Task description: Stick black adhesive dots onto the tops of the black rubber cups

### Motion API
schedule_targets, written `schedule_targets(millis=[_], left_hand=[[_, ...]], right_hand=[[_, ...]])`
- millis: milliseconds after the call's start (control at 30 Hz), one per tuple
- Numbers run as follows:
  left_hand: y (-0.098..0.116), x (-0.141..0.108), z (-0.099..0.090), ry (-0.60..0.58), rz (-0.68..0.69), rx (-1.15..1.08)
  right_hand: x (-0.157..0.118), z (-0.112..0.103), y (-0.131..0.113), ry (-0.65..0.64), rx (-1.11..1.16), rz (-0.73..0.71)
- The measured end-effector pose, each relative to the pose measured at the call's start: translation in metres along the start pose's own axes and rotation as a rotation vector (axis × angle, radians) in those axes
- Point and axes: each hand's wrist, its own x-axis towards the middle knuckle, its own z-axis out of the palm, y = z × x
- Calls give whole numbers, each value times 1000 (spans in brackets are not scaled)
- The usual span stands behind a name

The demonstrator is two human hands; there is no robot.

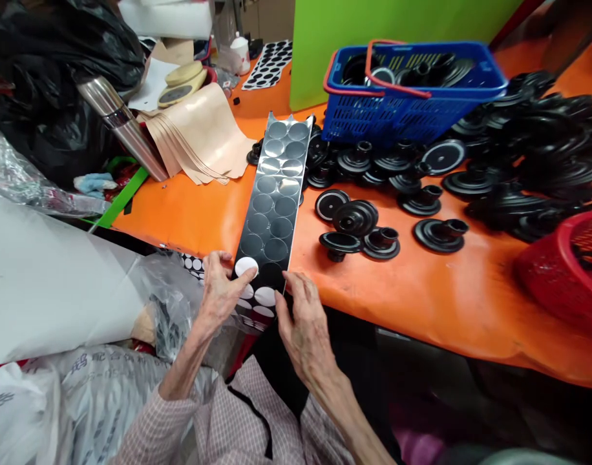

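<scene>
One left hand (pixel 221 290) and one right hand (pixel 303 326) are working over one silver sheet of discs (pixel 271 206), while one blue basket (pixel 412 110), one red basket (pixel 567 271) and one steel flask (pixel 121 126) are sitting on one orange table (pixel 446 290).
</scene>
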Motion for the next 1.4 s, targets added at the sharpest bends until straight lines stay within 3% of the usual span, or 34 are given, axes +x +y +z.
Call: schedule_targets(millis=[167,267,467,600,700,833,867,900,1000,1067,1167,1267,1300,1400], left_hand=[[13,13,-20,-521,-298,-325],[15,20,-25,-644,-351,-474],[-4,30,-16,-616,-288,-569],[-7,31,-16,-578,-210,-444],[-3,24,-18,-374,-32,-92],[7,9,-17,91,252,462],[9,6,-15,111,272,485],[12,3,-13,47,256,445],[19,-3,-2,-424,52,76],[21,-5,7,-582,-79,-171],[26,-9,19,-598,-161,-313],[38,-14,27,-692,-56,-132],[44,-15,31,-639,7,-25],[65,-8,47,-267,151,263]], right_hand=[[-1,21,-4,-19,28,19],[7,20,-3,21,-17,-17],[20,24,-1,-48,-157,-147],[25,22,3,-24,-187,-185],[26,14,9,62,-122,-96],[21,8,15,129,-73,-135],[19,8,15,147,-78,-142],[16,9,14,159,-81,-144],[11,8,7,99,-5,-154],[9,4,3,11,119,-130],[9,-6,3,-17,311,132],[13,-14,9,46,435,430],[14,-16,10,89,453,469],[18,-26,15,280,472,482]])
